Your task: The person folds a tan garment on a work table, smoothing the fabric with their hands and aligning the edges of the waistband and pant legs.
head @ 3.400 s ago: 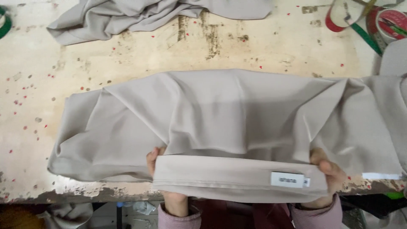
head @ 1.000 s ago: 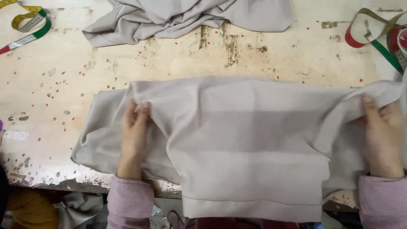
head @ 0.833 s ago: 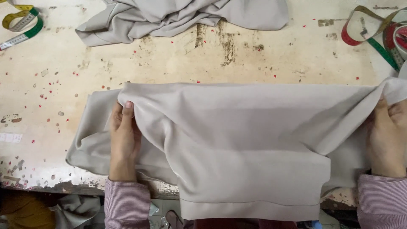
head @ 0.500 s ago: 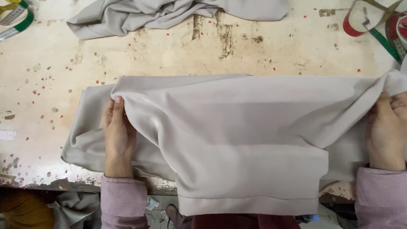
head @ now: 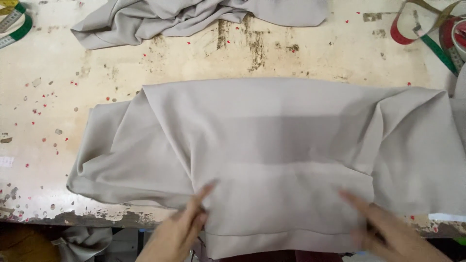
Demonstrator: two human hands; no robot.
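A beige folded garment (head: 272, 155) is spread flat in the middle of the worktop (head: 48, 97), with its near hem hung a little over the front edge. The cloth looks soft, thin and light, so it is likely to bend, wrinkle and slide easily on the smooth top. It is best taken by a folded edge or by the thick hem band near the front, where the cloth is firmer. The left hand (head: 177, 233) is laid on the cloth near the lower left fold, with its grip released and fingers stretched out. The right hand (head: 388, 233) is blurred, but it is seen lying flat on the lower right part, grip released too. More grey cloth (head: 194, 17) is bunched at the far side. Measuring tapes (head: 427, 34) are seen in the far corners.
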